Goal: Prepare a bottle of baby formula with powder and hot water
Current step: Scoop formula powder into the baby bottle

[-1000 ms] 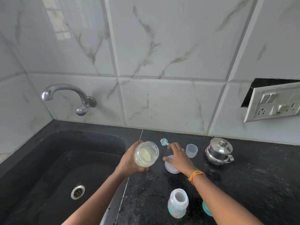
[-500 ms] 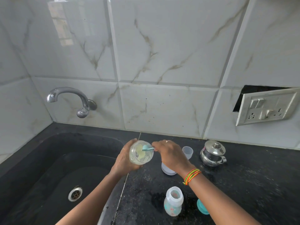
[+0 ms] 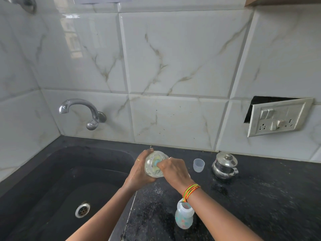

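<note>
My left hand (image 3: 139,173) grips a clear jar of pale formula powder (image 3: 153,164), tilted with its mouth toward me, above the joint between sink and counter. My right hand (image 3: 173,171) holds a teal scoop (image 3: 155,162) with its end pushed inside the jar's mouth. An open baby bottle (image 3: 184,215) with a printed body stands upright on the black counter (image 3: 260,206), just below my right wrist. The jar's lid is hidden behind my right hand.
A small translucent cup (image 3: 198,165) and a lidded steel pot (image 3: 225,165) stand at the back of the counter to the right. The black sink (image 3: 52,188) with its drain (image 3: 82,209) lies left, under a wall tap (image 3: 81,110). A loose socket plate (image 3: 278,117) hangs on the tiles.
My right hand picked the teal scoop off the counter and brought it into the jar's mouth. The camera tilted up and shifted slightly; the jar stays in my left hand.
</note>
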`<state>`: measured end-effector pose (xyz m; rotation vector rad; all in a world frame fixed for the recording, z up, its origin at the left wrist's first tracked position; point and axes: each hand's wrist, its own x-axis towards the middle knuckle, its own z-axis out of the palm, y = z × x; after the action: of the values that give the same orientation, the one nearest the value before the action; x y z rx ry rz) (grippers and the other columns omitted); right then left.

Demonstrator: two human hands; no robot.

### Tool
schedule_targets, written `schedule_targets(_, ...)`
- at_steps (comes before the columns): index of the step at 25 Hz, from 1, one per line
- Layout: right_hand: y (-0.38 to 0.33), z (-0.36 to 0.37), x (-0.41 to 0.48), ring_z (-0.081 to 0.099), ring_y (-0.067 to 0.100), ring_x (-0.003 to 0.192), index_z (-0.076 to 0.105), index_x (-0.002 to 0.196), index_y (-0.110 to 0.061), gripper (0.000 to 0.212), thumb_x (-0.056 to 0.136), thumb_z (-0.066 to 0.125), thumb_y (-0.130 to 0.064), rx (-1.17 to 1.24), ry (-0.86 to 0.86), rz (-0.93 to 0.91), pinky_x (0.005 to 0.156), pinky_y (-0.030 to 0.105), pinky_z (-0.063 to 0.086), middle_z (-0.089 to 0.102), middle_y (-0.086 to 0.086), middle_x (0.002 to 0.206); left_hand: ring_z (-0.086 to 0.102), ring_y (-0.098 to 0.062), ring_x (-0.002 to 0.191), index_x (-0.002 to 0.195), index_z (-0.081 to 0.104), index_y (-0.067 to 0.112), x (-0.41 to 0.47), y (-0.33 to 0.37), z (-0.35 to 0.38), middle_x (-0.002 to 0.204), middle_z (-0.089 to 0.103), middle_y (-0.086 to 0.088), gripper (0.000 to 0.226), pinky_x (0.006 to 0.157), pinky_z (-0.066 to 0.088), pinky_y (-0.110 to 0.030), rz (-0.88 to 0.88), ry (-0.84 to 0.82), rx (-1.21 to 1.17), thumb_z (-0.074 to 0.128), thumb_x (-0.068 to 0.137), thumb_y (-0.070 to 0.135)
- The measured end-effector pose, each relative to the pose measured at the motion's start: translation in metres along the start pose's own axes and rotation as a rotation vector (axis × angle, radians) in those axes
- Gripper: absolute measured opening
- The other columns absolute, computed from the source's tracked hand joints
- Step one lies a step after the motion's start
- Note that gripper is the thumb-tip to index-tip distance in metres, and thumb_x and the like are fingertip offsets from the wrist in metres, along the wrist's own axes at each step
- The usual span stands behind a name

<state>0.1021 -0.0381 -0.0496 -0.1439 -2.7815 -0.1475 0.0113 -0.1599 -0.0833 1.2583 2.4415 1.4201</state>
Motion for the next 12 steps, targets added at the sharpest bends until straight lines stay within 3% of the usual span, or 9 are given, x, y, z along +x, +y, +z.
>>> schedule_targets(2, 0.001, -0.003, 0.000, 0.062, 0.022, 0.057, 0.075, 0.078, -0.023, 0.004, 0.075, 0.071, -0.022, 0.033, 0.010, -0.013, 0.047, 0.022, 0.035, 0.067, 0.003, 0.062, 0.045, -0.011, 0.124, 0.131, 0.032, 0.028, -0.002, 0.001, 0.000, 0.138, 0.040, 0.008, 0.095, 0.102, 0.039, -0.026, -0.004, 0.008, 0.008, 0.073, 0.049, 0.051)
schedule_targets(3, 0.001, -0.007, 0.001, 0.062, 0.023, 0.059, 0.075, 0.080, -0.023, 0.010, 0.079, 0.065, -0.021, 0.091, 0.029, 0.005, 0.048, 0.023, 0.037, 0.068, 0.003, 0.065, 0.045, -0.012, 0.124, 0.133, 0.034, 0.024, -0.003, 0.002, 0.000, 0.139, 0.041, 0.006, 0.097, 0.102, 0.040, -0.027, -0.006, 0.008, 0.012, 0.073, 0.048, 0.051)
schedule_targets(6, -0.004, -0.019, 0.000, 0.037, 0.013, 0.037, 0.068, 0.055, -0.025, 0.007, 0.056, 0.073, -0.021, 0.116, 0.029, -0.007, 0.037, 0.015, 0.024, 0.053, -0.004, 0.042, 0.045, -0.011, 0.124, 0.134, 0.035, 0.018, -0.003, 0.004, -0.001, 0.138, 0.040, 0.007, 0.101, 0.102, 0.038, -0.026, -0.010, -0.012, 0.025, 0.073, 0.047, 0.053)
schedule_targets(8, -0.005, -0.015, -0.001, 0.027, 0.013, 0.038, 0.064, 0.050, -0.023, 0.019, 0.046, 0.081, -0.016, 0.057, 0.021, -0.083, 0.037, 0.013, 0.022, 0.048, -0.003, 0.038, 0.043, -0.011, 0.124, 0.134, 0.036, 0.017, -0.002, 0.005, -0.001, 0.136, 0.039, 0.010, 0.102, 0.103, 0.036, -0.025, -0.007, -0.017, 0.031, 0.073, 0.046, 0.052)
schedule_targets(12, 0.003, -0.014, -0.003, 0.045, 0.017, 0.033, 0.068, 0.053, -0.023, 0.015, 0.049, 0.081, -0.016, 0.105, -0.025, -0.112, 0.040, 0.013, 0.025, 0.054, -0.003, 0.040, 0.042, -0.009, 0.122, 0.134, 0.036, 0.014, -0.005, 0.003, 0.000, 0.133, 0.038, 0.011, 0.103, 0.103, 0.035, -0.025, -0.004, -0.019, 0.057, 0.073, 0.046, 0.051)
